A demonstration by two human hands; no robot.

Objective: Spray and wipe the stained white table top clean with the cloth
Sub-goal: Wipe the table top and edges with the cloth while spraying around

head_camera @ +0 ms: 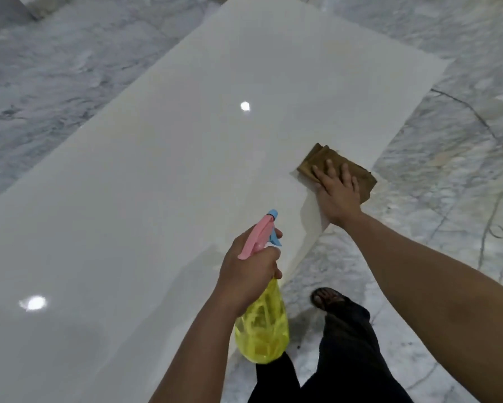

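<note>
Table top: right hand flat on cloth; left hand grips yellow-filled spray bottle.

Desk: your glossy white rectangular desk
Cloth: your folded brown cloth
Bottle: your translucent yellow plastic spray bottle, pink-and-blue head
Floor: grey-veined marble floor

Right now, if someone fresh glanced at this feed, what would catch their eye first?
Most likely the yellow spray bottle with its pink and blue trigger head, gripped in the left hand low in the centre. Next, the right hand pressed flat on a folded brown cloth at the right edge of the glossy white table top. Two bright light reflections also stand out on the table.
</note>
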